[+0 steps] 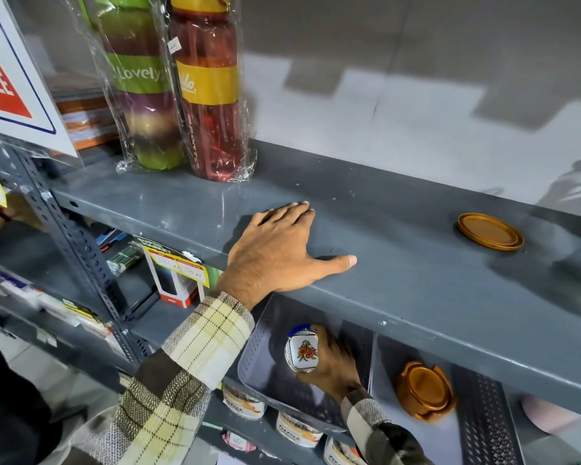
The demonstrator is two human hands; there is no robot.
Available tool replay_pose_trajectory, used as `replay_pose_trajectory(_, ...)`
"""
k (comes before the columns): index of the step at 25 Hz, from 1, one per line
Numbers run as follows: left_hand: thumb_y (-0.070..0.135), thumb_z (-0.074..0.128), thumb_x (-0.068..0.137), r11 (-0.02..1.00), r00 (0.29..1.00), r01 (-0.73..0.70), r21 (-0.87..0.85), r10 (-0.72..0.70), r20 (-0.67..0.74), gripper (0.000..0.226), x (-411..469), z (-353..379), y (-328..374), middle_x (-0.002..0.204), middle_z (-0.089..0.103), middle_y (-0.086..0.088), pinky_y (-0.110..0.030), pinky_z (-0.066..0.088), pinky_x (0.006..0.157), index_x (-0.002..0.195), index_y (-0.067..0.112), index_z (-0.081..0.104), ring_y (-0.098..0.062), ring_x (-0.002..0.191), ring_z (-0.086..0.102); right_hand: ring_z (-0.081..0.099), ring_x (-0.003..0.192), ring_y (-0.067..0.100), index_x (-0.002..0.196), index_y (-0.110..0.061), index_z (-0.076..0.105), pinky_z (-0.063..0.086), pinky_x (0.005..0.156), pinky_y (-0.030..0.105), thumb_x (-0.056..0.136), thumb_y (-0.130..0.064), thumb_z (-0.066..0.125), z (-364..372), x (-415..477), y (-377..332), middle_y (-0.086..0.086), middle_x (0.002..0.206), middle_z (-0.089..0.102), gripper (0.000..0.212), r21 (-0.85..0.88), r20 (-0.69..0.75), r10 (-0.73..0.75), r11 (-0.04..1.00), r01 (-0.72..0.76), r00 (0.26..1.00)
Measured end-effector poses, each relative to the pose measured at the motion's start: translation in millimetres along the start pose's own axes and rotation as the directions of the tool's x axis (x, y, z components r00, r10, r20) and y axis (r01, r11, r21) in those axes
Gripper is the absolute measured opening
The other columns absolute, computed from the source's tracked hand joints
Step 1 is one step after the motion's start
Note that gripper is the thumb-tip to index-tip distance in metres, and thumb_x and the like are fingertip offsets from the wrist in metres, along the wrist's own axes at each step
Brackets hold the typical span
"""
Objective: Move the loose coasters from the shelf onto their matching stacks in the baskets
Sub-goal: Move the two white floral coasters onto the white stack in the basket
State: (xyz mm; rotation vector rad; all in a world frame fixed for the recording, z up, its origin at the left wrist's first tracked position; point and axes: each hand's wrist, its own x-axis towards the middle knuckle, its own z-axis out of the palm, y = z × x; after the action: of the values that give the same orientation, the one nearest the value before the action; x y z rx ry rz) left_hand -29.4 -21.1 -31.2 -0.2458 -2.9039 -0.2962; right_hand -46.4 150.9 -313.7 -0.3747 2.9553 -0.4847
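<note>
The left hand (275,253) lies flat on the grey shelf (416,280), fingers spread and holding nothing. Below, the right hand (332,364) reaches into the left basket (259,357), its fingers clamped around a white floral coaster (302,351). A loose gold coaster (490,231) sits on the shelf, well off to the right. Its matching gold stack (425,391) stands in the neighbouring basket (483,424).
</note>
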Motion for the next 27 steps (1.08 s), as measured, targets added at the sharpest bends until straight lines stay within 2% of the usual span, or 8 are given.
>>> replay_pose_trajectory(5, 0.098, 0.020, 0.064, 1.000, 1.000, 0.001, 0.004, -0.001, -0.003, 0.120, -1, 0, 0, 0.166, 0.014, 0.010, -0.033, 0.007, 0.118, 0.156, 0.022, 0.023, -0.007, 0.150, 0.011, 0.059, 0.129, 0.023, 0.156, -0.026, 0.026, 0.037, 0.114, 0.036, 0.071, -0.070, 0.072, -2, 5, 4, -0.003, 0.146, 0.055, 0.106, 0.013, 0.037, 0.037, 0.999, -0.038, 0.999)
replay_pose_trajectory(8, 0.098, 0.019, 0.064, 1.000, 1.000, 0.004, 0.002, -0.004, 0.005, 0.120, 0, 0, -1, 0.166, 0.014, 0.010, -0.035, 0.007, 0.118, 0.156, 0.022, 0.023, -0.007, 0.150, 0.011, 0.055, 0.133, 0.023, 0.158, -0.025, 0.022, 0.039, 0.115, 0.038, 0.074, -0.066, 0.074, -4, 3, 1, -0.002, 0.151, 0.051, 0.107, 0.035, 0.064, 0.038, 0.999, -0.041, 0.997)
replay_pose_trajectory(11, 0.099, 0.019, 0.064, 1.000, 1.000, 0.010, -0.002, -0.010, 0.029, 0.121, -1, -1, -1, 0.166, 0.013, 0.010, -0.035, 0.007, 0.119, 0.157, 0.022, 0.022, -0.006, 0.150, 0.010, 0.050, 0.138, 0.021, 0.154, -0.030, 0.027, 0.043, 0.112, 0.039, 0.072, -0.061, 0.077, -17, -2, -5, -0.005, 0.155, 0.045, 0.101, 0.056, 0.063, -0.009, 0.998, 0.006, 0.998)
replay_pose_trajectory(13, 0.099, 0.019, 0.064, 1.000, 0.999, 0.004, -0.005, -0.004, 0.040, 0.121, -2, -3, 0, 0.166, 0.013, 0.009, -0.036, 0.007, 0.120, 0.157, 0.021, 0.022, -0.007, 0.150, 0.010, 0.041, 0.147, 0.021, 0.155, -0.032, 0.029, 0.038, 0.117, 0.041, 0.072, -0.058, 0.079, -33, -7, -10, -0.005, 0.162, 0.035, 0.100, 0.057, 0.044, -0.060, 0.997, 0.057, 0.997)
replay_pose_trajectory(16, 0.099, 0.018, 0.064, 1.000, 0.998, 0.006, -0.006, -0.005, 0.068, 0.122, -3, -6, 1, 0.167, 0.010, 0.009, -0.036, 0.005, 0.120, 0.158, 0.021, 0.019, -0.008, 0.151, 0.008, 0.030, 0.154, 0.019, 0.156, -0.033, 0.029, 0.030, 0.123, 0.038, 0.079, -0.061, 0.076, -69, -25, -24, -0.006, 0.167, 0.028, 0.095, 0.063, -0.017, -0.124, 0.990, 0.125, 0.992)
replay_pose_trajectory(22, 0.094, 0.014, 0.071, 0.999, 0.988, -0.003, 0.044, -0.004, 0.153, 0.116, -5, -6, 5, 0.168, -0.003, 0.005, -0.035, -0.004, 0.123, 0.159, 0.019, 0.005, -0.007, 0.152, -0.004, 0.041, 0.145, 0.013, 0.146, -0.047, 0.032, 0.044, 0.116, 0.039, 0.079, -0.067, 0.072, -170, -107, -72, -0.016, 0.158, 0.038, 0.081, 0.083, -0.070, -0.283, 0.954, 0.289, 0.956)
replay_pose_trajectory(24, 0.094, 0.015, 0.072, 0.999, 0.987, -0.005, 0.049, -0.003, 0.161, 0.115, -4, -7, 5, 0.167, -0.004, 0.005, -0.036, -0.003, 0.123, 0.159, 0.018, 0.003, -0.008, 0.152, -0.005, 0.045, 0.141, 0.011, 0.142, -0.053, 0.031, 0.047, 0.113, 0.037, 0.076, -0.076, 0.065, -207, -149, -82, -0.019, 0.153, 0.044, 0.078, 0.095, -0.139, -0.338, 0.931, 0.352, 0.931)
replay_pose_trajectory(27, 0.094, 0.014, 0.072, 0.998, 0.986, -0.019, 0.058, 0.009, 0.168, 0.116, -3, -6, 3, 0.167, -0.005, 0.004, -0.037, -0.002, 0.123, 0.159, 0.018, 0.003, -0.009, 0.152, -0.004, 0.041, 0.143, -0.003, 0.143, -0.055, 0.033, 0.042, 0.113, 0.027, 0.080, -0.083, 0.057, -261, -203, -95, -0.029, 0.157, 0.037, 0.073, 0.081, -0.308, -0.389, 0.899, 0.431, 0.868)
